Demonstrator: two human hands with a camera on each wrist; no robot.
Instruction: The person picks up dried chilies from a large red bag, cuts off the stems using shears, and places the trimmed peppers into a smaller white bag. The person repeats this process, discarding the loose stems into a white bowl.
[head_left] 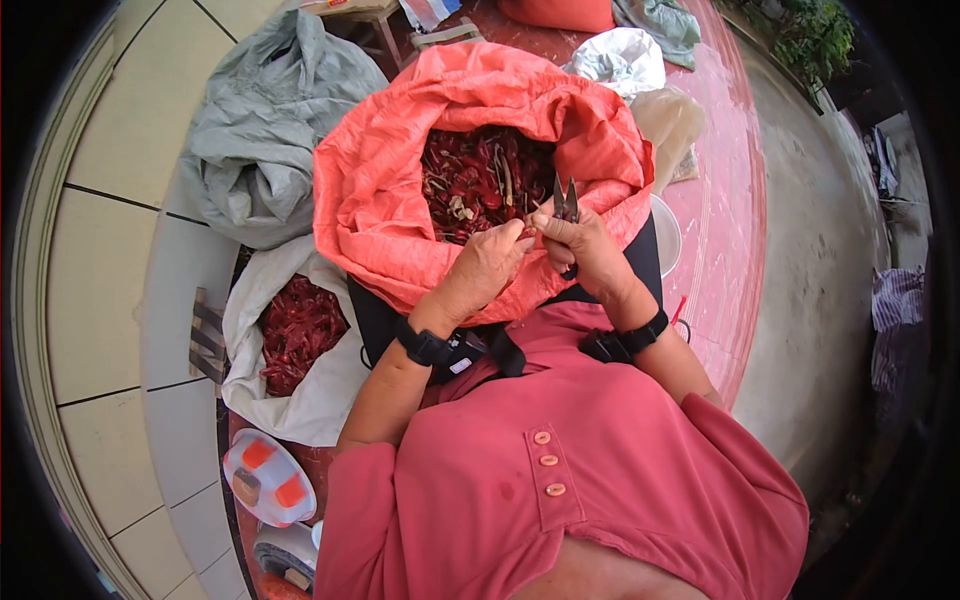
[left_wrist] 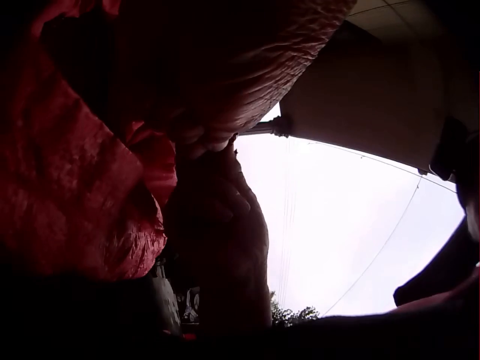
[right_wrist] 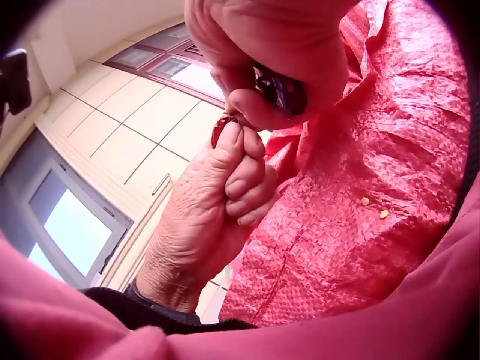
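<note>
A wide coral-red sack [head_left: 370, 200] stands open in front of the person, with dark red dried chillies [head_left: 480, 180] inside. At its near rim the left hand [head_left: 484, 268] pinches a small red chilli [right_wrist: 220, 130] between thumb and finger, the other fingers curled. Close against it, the right hand [head_left: 590, 252] holds scissors [head_left: 566, 204], blades pointing up and away, dark handles [right_wrist: 283, 93] within the curled fingers. The fingertips of both hands meet at the chilli. In the left wrist view, the left hand [left_wrist: 247, 67] is mostly in shadow.
Left of the red sack are a white sack [head_left: 250, 345] of red chillies and a grey sack [head_left: 280, 130]. A plastic basin [head_left: 268, 478] lies lower left. A white bucket [head_left: 664, 236] and a clear bag [head_left: 668, 130] stand at the right.
</note>
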